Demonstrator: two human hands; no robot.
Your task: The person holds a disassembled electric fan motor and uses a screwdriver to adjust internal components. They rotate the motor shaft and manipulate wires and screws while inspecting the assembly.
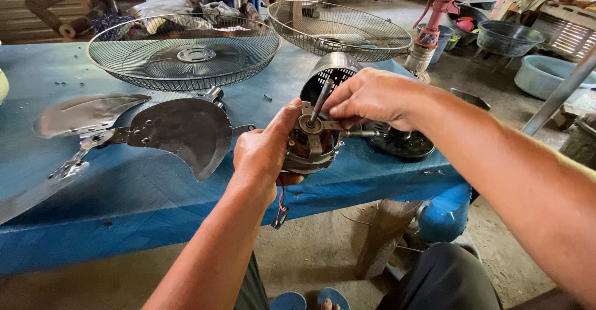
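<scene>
My left hand (pixel 264 151) grips a round fan motor (pixel 308 145) from its left side, thumb lying over the rim. The motor's steel shaft (pixel 322 100) sticks up from a cross-shaped bracket. My right hand (pixel 369 97) pinches the bracket and the shaft from the right. Red and black wires with a small plug (pixel 279 214) dangle under the motor. Both hands hover over the front edge of a blue table (pixel 124 204).
A metal fan blade (pixel 180 130) lies left of my hands. Two wire fan guards (pixel 183 52) (pixel 338 27) rest further back, with a perforated metal motor cover (pixel 332 71) and a black round part (pixel 400 142). A red hand pump (pixel 431 21) and basins (pixel 509 36) stand at right.
</scene>
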